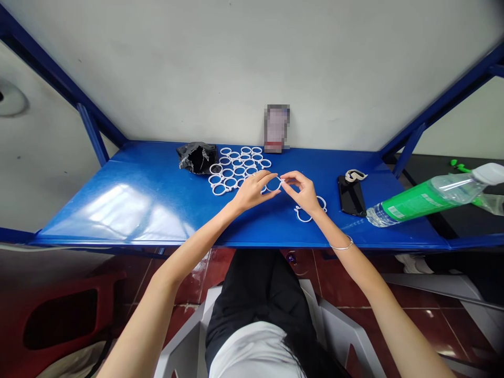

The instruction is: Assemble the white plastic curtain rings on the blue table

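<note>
Between my hands, over the blue table (142, 173), is a white plastic ring (281, 184) with a small tab. My left hand (254, 190) pinches its left side with thumb and fingers. On the opposite side, the fingertips of my right hand (301, 191) close on the edge by the tab. Several similar white rings (230, 182) lie in a flat cluster beyond and to the left of my left hand, which partly covers them. More white rings (304, 218) rest under my right wrist, partly hidden by it.
A crumpled black plastic bag (198, 157) sits left of the ring cluster. A blurred upright phone-like object (276, 128) leans on the wall. To the right are a black phone (352, 197), a white looped item (355, 175) and a green-labelled bottle (421, 202). Blue frame bars flank the table.
</note>
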### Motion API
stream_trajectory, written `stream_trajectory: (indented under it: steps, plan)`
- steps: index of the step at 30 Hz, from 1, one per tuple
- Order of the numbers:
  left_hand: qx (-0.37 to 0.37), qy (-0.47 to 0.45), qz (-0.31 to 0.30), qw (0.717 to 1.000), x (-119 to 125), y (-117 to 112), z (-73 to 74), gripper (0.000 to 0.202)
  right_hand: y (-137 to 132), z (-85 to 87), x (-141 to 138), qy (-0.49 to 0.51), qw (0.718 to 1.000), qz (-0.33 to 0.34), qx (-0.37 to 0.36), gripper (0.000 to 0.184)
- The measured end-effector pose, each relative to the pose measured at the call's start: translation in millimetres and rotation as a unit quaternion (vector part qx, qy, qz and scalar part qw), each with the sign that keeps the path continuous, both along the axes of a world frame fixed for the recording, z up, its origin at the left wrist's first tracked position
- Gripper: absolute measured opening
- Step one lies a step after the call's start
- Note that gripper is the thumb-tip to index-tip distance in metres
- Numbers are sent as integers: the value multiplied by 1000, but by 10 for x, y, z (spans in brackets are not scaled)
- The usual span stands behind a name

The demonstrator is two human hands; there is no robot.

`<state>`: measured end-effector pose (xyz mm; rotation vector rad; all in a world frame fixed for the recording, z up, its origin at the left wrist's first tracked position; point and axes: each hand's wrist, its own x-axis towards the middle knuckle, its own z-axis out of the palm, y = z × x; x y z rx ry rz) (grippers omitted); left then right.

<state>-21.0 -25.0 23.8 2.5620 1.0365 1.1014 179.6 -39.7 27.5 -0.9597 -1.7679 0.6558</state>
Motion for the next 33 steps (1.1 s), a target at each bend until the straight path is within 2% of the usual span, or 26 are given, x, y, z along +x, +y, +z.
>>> stream_trajectory:
  steps: [6, 9, 16, 27, 33]
  plan:
    - [120, -8, -8, 993, -11, 47, -49, 41, -18, 25, 5, -36, 996, -17, 85, 18]
    - [140, -1, 7, 990, -11, 54, -58, 41, -26, 33, 8, -44, 993, -27, 102, 17]
    - [122, 17, 32, 992, -5, 49, -52, 49, -20, 32, 10, -52, 990, -38, 126, 18]
    - [35, 5, 31, 999, -12, 41, -29, 59, -12, 32, 30, -43, 988, -52, 137, 15]
    - [14, 14, 26, 999, 5, 46, -37, 59, -3, 18, 30, -45, 989, -48, 130, 18]
